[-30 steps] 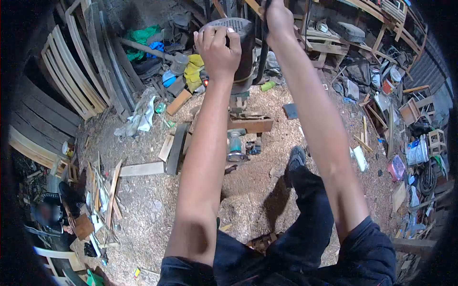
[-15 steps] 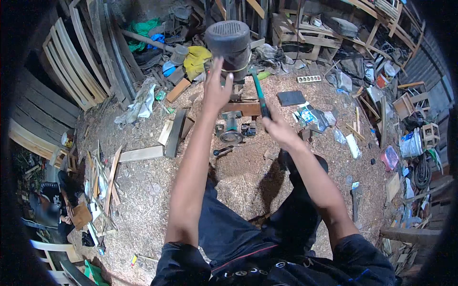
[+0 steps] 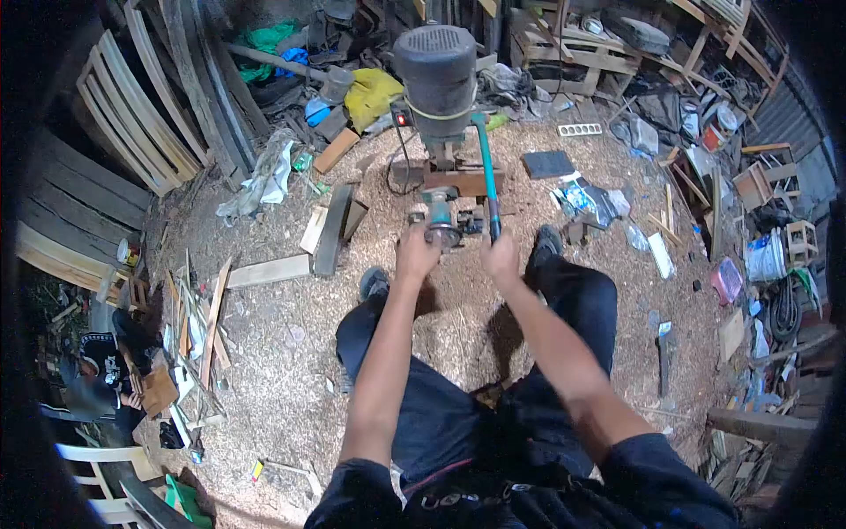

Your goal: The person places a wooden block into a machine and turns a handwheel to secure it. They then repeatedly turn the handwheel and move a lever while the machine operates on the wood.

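A bench mortiser or similar machine with a dark grey motor (image 3: 435,84) stands in front of me, its lever (image 3: 487,172) green with a black grip. My right hand (image 3: 500,256) is closed round the lower end of that lever. Below the motor, a round metal handwheel (image 3: 445,235) sits on the front of the green base. My left hand (image 3: 417,254) is closed at the left side of this wheel, where its black handle is hidden from sight. A reddish-brown wooden piece (image 3: 471,183) lies across the machine under the head. A red switch (image 3: 402,119) glows beside the motor.
Wood shavings cover the floor. Boards (image 3: 269,271) lie to the left, and a dark block (image 3: 547,164) and plastic packets (image 3: 586,201) to the right. A power strip (image 3: 579,130) is farther back. At far left a person (image 3: 106,370) sits holding a wooden piece.
My left hand has come down from beside the motor to the handwheel. My right hand stays on the lever, whose grip end sits slightly lower. The view has shifted a little.
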Tool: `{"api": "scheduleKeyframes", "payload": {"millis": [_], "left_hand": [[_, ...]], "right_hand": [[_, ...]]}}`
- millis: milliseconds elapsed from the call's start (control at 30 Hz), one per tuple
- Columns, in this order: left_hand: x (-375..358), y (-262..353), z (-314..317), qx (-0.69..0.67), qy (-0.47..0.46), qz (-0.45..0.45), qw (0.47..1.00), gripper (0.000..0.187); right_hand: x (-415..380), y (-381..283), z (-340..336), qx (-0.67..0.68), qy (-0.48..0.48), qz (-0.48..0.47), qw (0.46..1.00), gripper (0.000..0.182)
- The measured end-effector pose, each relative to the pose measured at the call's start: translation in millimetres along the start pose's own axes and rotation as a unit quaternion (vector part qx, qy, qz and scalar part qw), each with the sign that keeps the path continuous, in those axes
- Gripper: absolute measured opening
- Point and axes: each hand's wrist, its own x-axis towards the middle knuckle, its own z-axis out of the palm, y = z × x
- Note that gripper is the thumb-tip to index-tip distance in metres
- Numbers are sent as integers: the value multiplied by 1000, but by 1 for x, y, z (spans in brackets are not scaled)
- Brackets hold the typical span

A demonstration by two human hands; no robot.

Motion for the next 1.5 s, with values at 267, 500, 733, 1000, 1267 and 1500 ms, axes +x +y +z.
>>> {"api": "scheduleKeyframes", "payload": {"millis": [267,500,733,1000,1267,1500], "left_hand": [[2,-65,73,86,-52,-56,993,79],[-3,-74,114,54,4,-50,997,96],[-2,-68,111,51,-23,-90,994,100],[-2,-67,110,41,-24,-74,996,103],[-1,-70,118,23,-9,-78,997,102],[-3,-66,121,23,10,-67,997,103]], "right_hand": [[-8,93,107,4,15,45,999,37],[4,123,151,30,11,92,995,32],[8,126,161,45,6,97,994,23],[9,147,180,51,22,78,995,27],[12,156,189,79,16,76,994,24],[14,162,193,69,7,68,995,26]]}}
